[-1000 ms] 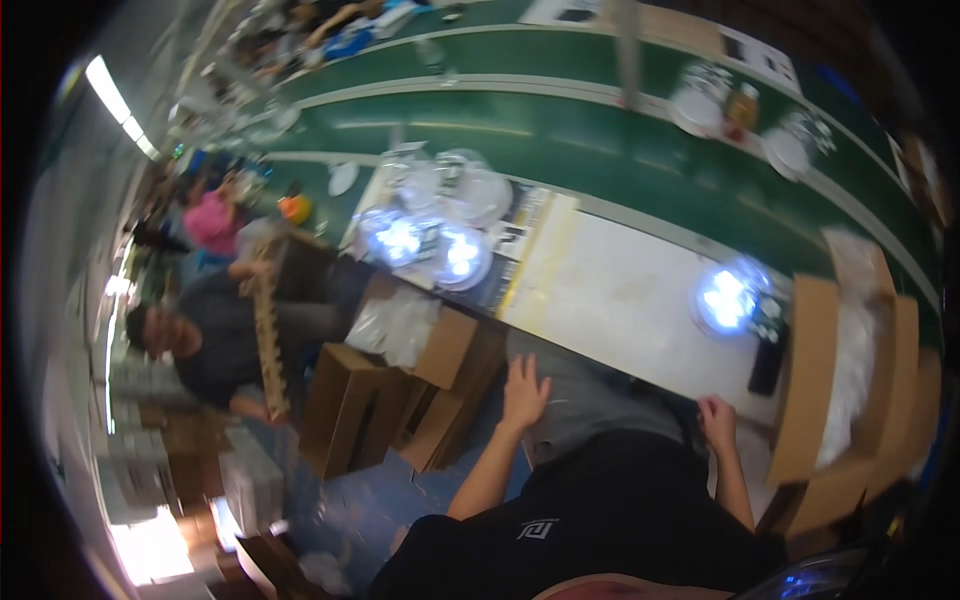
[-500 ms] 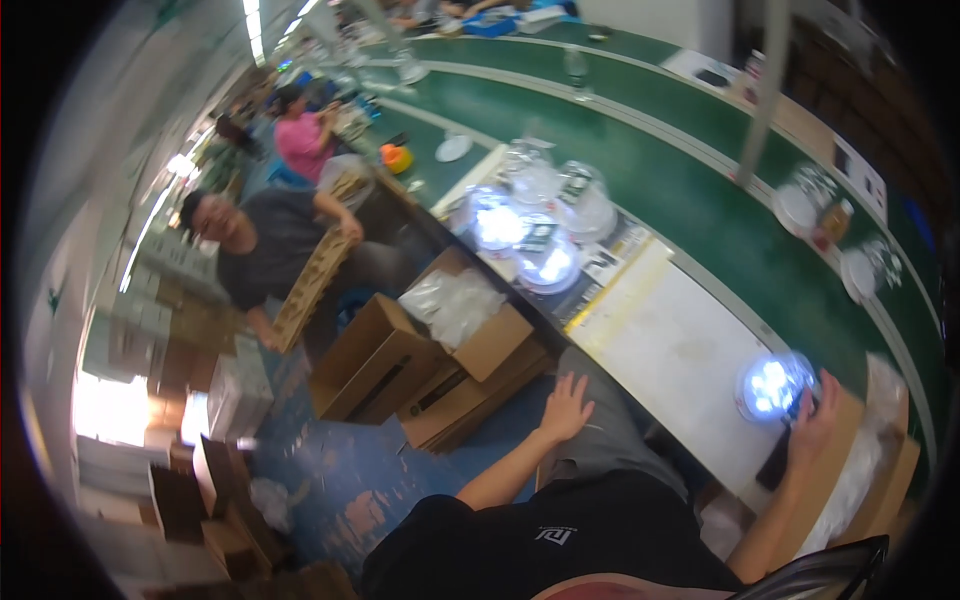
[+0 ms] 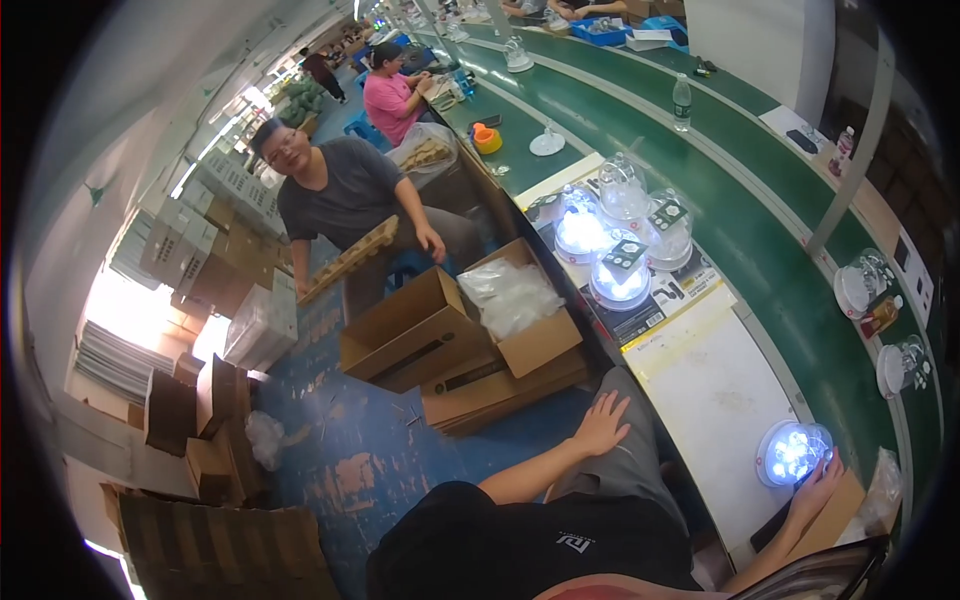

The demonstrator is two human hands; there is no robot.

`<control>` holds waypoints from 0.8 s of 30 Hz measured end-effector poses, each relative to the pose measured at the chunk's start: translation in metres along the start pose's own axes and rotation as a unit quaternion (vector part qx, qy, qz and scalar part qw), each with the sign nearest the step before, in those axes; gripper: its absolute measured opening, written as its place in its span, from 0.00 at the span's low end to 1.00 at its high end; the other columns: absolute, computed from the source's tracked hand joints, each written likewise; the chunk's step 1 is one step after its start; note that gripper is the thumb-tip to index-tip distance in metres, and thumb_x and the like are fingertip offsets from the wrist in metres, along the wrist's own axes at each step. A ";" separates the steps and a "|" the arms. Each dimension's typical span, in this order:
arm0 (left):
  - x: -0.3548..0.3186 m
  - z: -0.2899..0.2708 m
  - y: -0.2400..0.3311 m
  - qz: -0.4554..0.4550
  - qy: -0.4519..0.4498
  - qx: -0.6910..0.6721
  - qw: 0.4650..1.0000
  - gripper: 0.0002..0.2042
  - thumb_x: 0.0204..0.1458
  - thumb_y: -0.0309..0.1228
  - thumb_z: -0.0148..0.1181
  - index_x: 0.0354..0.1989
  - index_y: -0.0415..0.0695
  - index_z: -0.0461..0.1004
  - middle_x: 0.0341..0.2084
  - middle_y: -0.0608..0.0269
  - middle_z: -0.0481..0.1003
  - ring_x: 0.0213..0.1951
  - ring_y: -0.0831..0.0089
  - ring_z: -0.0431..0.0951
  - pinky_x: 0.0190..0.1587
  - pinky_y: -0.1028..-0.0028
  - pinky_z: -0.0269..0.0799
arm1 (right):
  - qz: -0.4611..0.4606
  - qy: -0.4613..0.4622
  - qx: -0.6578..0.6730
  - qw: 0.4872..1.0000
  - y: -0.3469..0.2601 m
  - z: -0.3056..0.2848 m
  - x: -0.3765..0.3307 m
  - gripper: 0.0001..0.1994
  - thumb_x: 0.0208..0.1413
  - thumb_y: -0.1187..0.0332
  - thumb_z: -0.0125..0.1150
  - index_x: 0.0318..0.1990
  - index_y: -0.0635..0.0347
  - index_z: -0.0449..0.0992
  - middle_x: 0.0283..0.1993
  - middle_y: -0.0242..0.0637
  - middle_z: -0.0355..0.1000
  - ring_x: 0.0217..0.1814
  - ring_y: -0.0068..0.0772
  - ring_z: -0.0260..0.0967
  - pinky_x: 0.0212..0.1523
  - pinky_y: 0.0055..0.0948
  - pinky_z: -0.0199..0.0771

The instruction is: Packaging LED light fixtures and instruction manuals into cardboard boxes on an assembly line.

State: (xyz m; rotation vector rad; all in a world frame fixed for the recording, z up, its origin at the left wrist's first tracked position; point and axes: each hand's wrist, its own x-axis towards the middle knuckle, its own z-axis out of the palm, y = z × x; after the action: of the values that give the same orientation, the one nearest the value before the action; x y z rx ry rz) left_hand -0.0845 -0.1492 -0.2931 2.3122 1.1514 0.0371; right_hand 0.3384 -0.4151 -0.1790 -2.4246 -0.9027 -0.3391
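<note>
Grey trouser cloth lies under the left hand, whose fingers are loosely spread around nothing. The right hand touches the right side of a lit lamp at the near end of the white table; its fingers are partly bent, but whether they grip cannot be told. An open carton stands just beside that hand. To the left, another carton holds clear plastic bags. Farther along the table, four more lamps cluster, two glowing. Beyond the cartons, a co-worker in dark grey holds a brown moulded tray. Farther off sits a person in pink.
</note>
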 end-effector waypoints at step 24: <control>-0.011 -0.004 0.001 0.048 0.025 -0.001 0.999 0.30 0.56 0.41 0.58 0.66 0.41 0.63 0.65 0.35 0.60 0.66 0.40 0.61 0.67 0.52 0.60 | 0.055 0.017 0.019 0.998 0.002 -0.022 0.034 0.14 0.60 0.69 0.55 0.51 0.60 0.77 0.49 0.51 0.73 0.54 0.56 0.70 0.55 0.43 0.70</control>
State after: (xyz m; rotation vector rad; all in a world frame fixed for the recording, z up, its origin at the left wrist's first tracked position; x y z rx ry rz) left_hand -0.0920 -0.1563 -0.2866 2.3762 1.0618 0.1318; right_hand 0.3640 -0.4106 -0.1477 -2.4151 -0.7496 -0.3199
